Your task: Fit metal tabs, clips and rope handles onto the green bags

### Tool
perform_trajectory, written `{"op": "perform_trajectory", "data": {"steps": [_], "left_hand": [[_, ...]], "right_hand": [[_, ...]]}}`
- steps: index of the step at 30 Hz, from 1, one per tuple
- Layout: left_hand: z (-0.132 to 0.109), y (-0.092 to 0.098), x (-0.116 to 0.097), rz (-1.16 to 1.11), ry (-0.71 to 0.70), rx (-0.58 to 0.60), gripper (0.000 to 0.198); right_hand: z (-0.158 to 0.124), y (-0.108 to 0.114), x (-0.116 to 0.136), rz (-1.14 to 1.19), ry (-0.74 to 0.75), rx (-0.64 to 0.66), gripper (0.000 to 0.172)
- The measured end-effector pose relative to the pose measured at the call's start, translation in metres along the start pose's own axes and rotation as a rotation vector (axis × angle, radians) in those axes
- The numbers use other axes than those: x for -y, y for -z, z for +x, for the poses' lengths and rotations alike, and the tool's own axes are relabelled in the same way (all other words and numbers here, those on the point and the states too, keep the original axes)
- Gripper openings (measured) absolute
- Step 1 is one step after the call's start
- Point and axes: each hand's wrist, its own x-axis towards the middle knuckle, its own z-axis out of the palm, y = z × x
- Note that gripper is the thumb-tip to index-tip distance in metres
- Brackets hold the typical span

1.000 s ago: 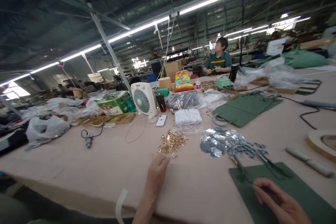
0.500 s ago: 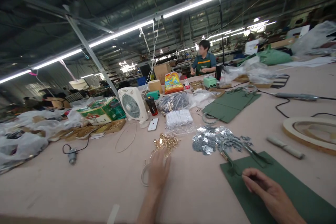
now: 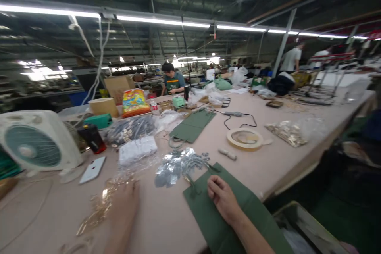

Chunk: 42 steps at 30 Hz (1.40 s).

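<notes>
My left hand [image 3: 126, 206] lies on the pink table [image 3: 268, 166] at the edge of a pile of small gold metal clips [image 3: 101, 204]; it is blurred by motion and its fingers do not show clearly. My right hand [image 3: 222, 198] rests on a flat green paper bag [image 3: 238, 214], fingers curled down against the bag near its handle. A heap of silver metal pieces [image 3: 175, 164] lies just beyond the bag.
A white fan [image 3: 35, 143], a white phone [image 3: 93, 169], a red cup [image 3: 93, 138], a tape roll [image 3: 244, 138], packs of parts and more green bags [image 3: 192, 125] crowd the table. A person in green sits at the far end; others stand at the right.
The view has swung sharply to the right. My left hand has reached forward into the gold clips. My right hand stays on the green bag.
</notes>
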Motion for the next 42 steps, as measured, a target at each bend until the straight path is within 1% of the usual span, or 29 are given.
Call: {"op": "perform_trajectory", "data": {"steps": [3,5,8,10,13,15,18,19,21,23,24,28,31,33,35,36,38,40,42], "left_hand": [[-0.004,-0.004,0.004,0.032,-0.059,0.028,0.040],[-0.009,0.001,0.001,0.047,-0.036,0.027,0.039],[-0.013,0.007,-0.005,0.069,0.028,0.012,0.038],[-0.013,0.006,-0.004,0.058,0.029,0.013,0.039],[-0.012,0.001,0.002,0.008,-0.013,0.014,0.039],[-0.015,-0.001,0.006,-0.027,-0.071,0.000,0.037],[-0.020,-0.002,0.006,-0.040,-0.168,-0.034,0.034],[-0.022,-0.002,0.004,-0.027,-0.172,-0.053,0.034],[-0.023,-0.003,0.003,0.008,-0.133,-0.095,0.037],[-0.021,-0.008,0.004,0.024,-0.088,-0.127,0.040],[-0.019,-0.011,0.006,0.014,-0.087,-0.135,0.040],[-0.013,-0.021,0.015,-0.100,-0.198,-0.186,0.037],[-0.012,-0.016,0.013,-0.165,-0.262,-0.237,0.039],[-0.015,-0.005,-0.001,-0.227,-0.256,-0.275,0.039],[-0.021,0.008,-0.030,-0.347,-0.217,-0.302,0.034],[-0.026,0.014,-0.049,-0.435,-0.191,-0.285,0.031],[-0.039,0.020,-0.096,-0.669,-0.174,-0.221,0.025],[-0.054,0.018,-0.146,-0.921,-0.207,-0.121,0.020],[-0.068,0.011,-0.193,-1.083,-0.221,-0.045,0.016]], "right_hand": [[0.003,0.002,0.003,0.220,-0.025,-0.066,0.033],[0.002,0.004,0.004,0.305,-0.041,-0.076,0.031],[0.000,0.006,0.004,0.374,-0.053,-0.078,0.026],[0.001,0.008,0.004,0.405,-0.064,-0.085,0.026],[0.001,0.011,0.005,0.447,-0.082,-0.107,0.028],[0.001,0.012,0.005,0.469,-0.090,-0.119,0.028],[0.001,0.013,0.006,0.497,-0.096,-0.117,0.027],[0.001,0.014,0.006,0.505,-0.096,-0.113,0.027],[0.001,0.014,0.005,0.516,-0.097,-0.110,0.027],[0.001,0.014,0.006,0.526,-0.099,-0.109,0.028],[0.001,0.014,0.006,0.531,-0.098,-0.107,0.028],[0.001,0.014,0.007,0.536,-0.091,-0.089,0.027],[0.002,0.013,0.008,0.534,-0.082,-0.102,0.029],[0.002,0.012,0.008,0.534,-0.077,-0.122,0.030],[0.003,0.010,0.009,0.528,-0.077,-0.129,0.028],[0.003,0.009,0.009,0.522,-0.078,-0.125,0.027],[0.004,0.009,0.008,0.507,-0.079,-0.113,0.025],[0.004,0.010,0.006,0.485,-0.068,-0.115,0.023],[0.005,0.013,0.004,0.449,-0.053,-0.138,0.022]]}}
